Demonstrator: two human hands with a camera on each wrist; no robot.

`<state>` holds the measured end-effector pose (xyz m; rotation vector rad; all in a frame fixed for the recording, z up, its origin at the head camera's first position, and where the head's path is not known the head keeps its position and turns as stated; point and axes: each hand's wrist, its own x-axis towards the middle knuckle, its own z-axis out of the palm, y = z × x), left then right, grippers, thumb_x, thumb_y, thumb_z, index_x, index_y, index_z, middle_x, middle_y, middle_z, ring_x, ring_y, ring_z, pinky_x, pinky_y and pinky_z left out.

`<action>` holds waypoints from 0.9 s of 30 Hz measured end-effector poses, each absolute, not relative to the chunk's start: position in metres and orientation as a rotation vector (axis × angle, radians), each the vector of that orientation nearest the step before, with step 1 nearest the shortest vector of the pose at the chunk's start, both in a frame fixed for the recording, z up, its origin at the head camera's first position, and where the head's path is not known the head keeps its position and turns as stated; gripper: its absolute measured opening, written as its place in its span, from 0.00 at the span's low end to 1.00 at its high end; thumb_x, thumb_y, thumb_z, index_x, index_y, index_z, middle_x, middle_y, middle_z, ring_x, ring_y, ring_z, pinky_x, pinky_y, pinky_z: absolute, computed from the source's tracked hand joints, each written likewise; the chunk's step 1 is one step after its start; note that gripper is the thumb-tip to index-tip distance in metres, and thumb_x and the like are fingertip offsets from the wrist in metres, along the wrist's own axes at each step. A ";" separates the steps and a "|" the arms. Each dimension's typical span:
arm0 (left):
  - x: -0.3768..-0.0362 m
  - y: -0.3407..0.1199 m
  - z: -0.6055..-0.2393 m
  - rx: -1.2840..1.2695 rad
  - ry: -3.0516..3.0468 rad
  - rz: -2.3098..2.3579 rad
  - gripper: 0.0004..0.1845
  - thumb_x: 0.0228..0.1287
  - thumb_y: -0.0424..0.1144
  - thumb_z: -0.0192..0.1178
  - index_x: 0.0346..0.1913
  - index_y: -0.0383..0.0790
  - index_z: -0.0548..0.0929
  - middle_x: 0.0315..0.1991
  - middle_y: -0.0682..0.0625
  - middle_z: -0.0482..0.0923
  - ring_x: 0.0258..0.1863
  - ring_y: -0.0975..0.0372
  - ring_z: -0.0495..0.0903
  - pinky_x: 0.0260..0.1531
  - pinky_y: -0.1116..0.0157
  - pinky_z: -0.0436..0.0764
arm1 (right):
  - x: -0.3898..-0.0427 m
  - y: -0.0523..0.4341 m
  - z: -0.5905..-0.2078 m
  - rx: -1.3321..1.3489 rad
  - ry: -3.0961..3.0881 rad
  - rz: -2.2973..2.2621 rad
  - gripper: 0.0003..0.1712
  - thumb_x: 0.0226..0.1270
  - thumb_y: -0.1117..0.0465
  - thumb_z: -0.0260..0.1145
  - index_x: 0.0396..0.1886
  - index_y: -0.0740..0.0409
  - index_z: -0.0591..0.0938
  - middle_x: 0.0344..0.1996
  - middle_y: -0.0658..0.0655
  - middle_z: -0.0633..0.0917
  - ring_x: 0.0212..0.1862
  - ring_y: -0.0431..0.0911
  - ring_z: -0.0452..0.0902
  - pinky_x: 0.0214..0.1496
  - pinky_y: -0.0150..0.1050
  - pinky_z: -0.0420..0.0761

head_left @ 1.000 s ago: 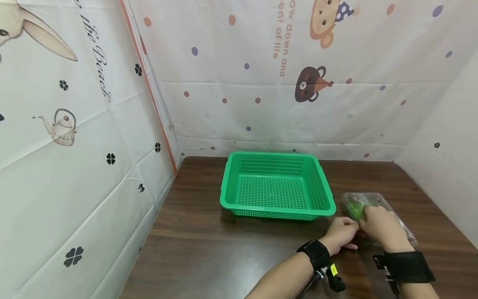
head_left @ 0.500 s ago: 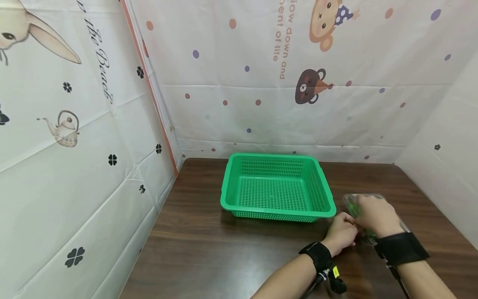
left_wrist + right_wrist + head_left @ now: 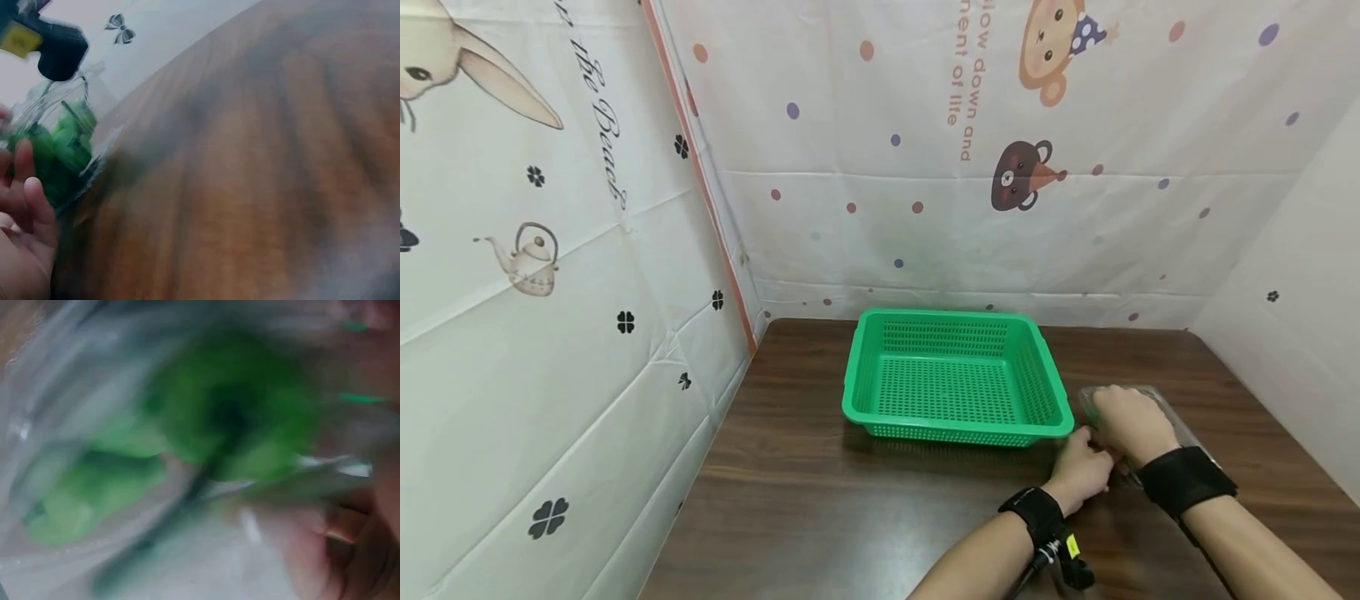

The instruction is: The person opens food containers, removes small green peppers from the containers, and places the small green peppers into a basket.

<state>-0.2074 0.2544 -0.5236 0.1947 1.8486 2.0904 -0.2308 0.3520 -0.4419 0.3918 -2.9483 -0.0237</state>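
Observation:
A clear plastic pack (image 3: 1172, 417) of green peppers lies to the right of the green basket. My right hand (image 3: 1127, 423) bends over its left part, fingers curled on the plastic. Close beside it, my left hand (image 3: 1081, 467) grips at the pack's near left corner, the fingertips of both hands nearly together. In the left wrist view, the green peppers (image 3: 72, 137) show through creased film beside my left fingers (image 3: 40, 206). The right wrist view is blurred; a large green pepper (image 3: 275, 419) with a dark stem fills its middle, my right fingers (image 3: 306, 550) next to it.
The green perforated basket (image 3: 947, 387) stands left of the hands with nothing in it. Brown wood-grain table (image 3: 820, 517) lies under everything. Patterned sheets (image 3: 850, 125) hang behind and at the sides. Black bands with cabled cameras (image 3: 1037, 512) are strapped on both wrists.
My right hand has moved left and up over the pack, covering the green contents seen earlier. My left hand has shifted only slightly at the corner. The basket stays put.

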 end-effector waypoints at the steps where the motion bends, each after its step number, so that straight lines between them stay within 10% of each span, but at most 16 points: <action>1: -0.206 0.254 -0.523 0.199 1.855 2.087 0.06 0.71 0.35 0.58 0.36 0.50 0.77 0.23 0.52 0.80 0.13 0.64 0.65 0.15 0.69 0.67 | -0.231 0.354 -0.444 0.392 -2.930 -0.043 0.20 0.61 0.72 0.68 0.14 0.55 0.71 0.13 0.53 0.69 0.15 0.44 0.64 0.20 0.40 0.63; 8: -0.202 0.256 -0.520 0.169 1.836 2.141 0.07 0.72 0.35 0.59 0.34 0.50 0.76 0.21 0.55 0.75 0.11 0.65 0.63 0.15 0.71 0.66 | -0.236 0.355 -0.457 0.399 -2.806 -0.102 0.07 0.57 0.75 0.69 0.29 0.73 0.77 0.17 0.61 0.75 0.16 0.50 0.71 0.17 0.43 0.71; 19: -0.205 0.254 -0.519 0.154 1.863 2.115 0.07 0.71 0.35 0.57 0.40 0.53 0.79 0.23 0.58 0.74 0.13 0.64 0.65 0.15 0.69 0.67 | -0.238 0.349 -0.453 0.486 -2.829 -0.108 0.12 0.58 0.77 0.68 0.20 0.64 0.77 0.20 0.62 0.76 0.18 0.48 0.70 0.19 0.41 0.71; 27: -0.206 0.251 -0.518 0.122 1.828 2.092 0.10 0.73 0.38 0.59 0.31 0.47 0.73 0.21 0.52 0.82 0.18 0.62 0.75 0.15 0.67 0.69 | -0.246 0.359 -0.421 0.394 -2.852 -0.095 0.06 0.68 0.74 0.64 0.32 0.75 0.78 0.16 0.61 0.73 0.15 0.49 0.69 0.16 0.39 0.68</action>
